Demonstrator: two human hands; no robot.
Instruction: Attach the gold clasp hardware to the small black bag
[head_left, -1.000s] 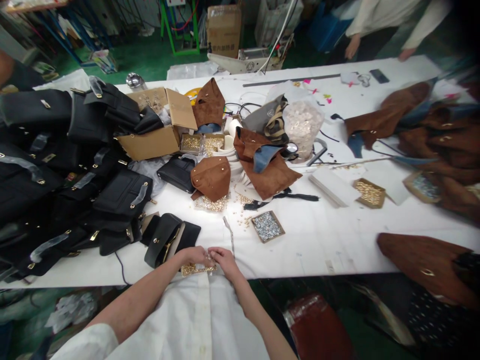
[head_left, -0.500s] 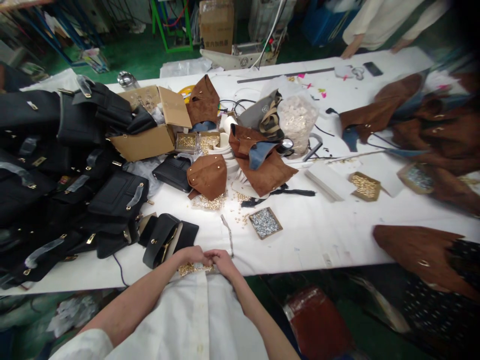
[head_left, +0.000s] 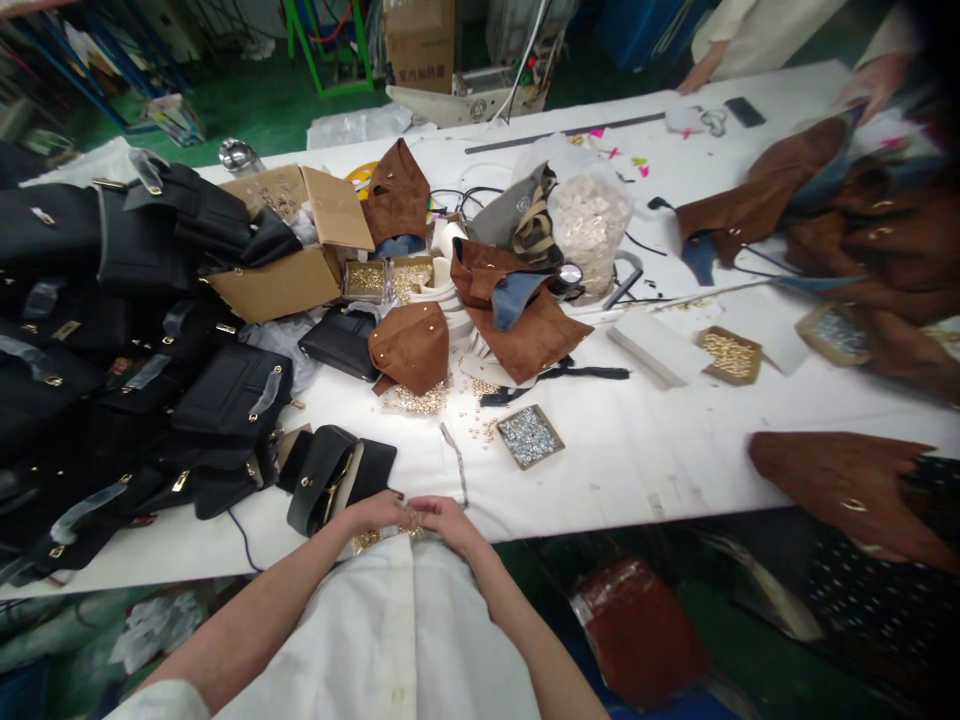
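Presently, two bare hands sit at the near edge of the white work table (head_left: pixel 615 470): the left hand (head_left: pixel 379 512) and the right hand (head_left: pixel 447 520). Both are almost closed, with fingers curled inward and meeting over a small cluster of gold studs (head_left: pixel 409 527); whether either has firm hold of them cannot be told. Further studs lie just beside the left hand, against a white smock (head_left: pixel 375 620). One open black leather bag (head_left: pixel 336 480) lies just ahead of the left hand, its flap near the wrist. Five shallow trays of studs or rhinestones are counted, the nearest being a rhinestone tray (head_left: pixel 529 436). Three brown suede flaps (head_left: pixel 409 347) lie mid-table beside a cardboard box (head_left: pixel 292 240). Black leather bags (head_left: pixel 225 400) are heaped at left, too many to count. Two hands of a co-worker (head_left: pixel 701 75) show at the far edge.
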